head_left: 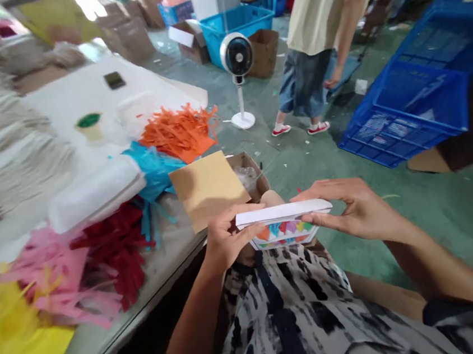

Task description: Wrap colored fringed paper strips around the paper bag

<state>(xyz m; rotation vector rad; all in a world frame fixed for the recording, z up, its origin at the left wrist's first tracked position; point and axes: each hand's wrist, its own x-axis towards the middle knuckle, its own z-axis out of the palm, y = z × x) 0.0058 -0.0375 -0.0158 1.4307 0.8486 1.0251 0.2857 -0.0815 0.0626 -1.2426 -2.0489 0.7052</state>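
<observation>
Green floor (294,159) spreads through a cluttered workroom, with a table (164,258) along the left. Above the lap, the left hand (230,237) and right hand (354,209) hold a white piece with a multicoloured face (283,212) by its two ends, thumbs on the near side. On the table lie pink strips (53,261), dark red strips (120,257) and a white roll (98,194), then orange strips (179,132). Beyond stand a white fan (237,56) and a person in a pale shirt (321,16)
</observation>
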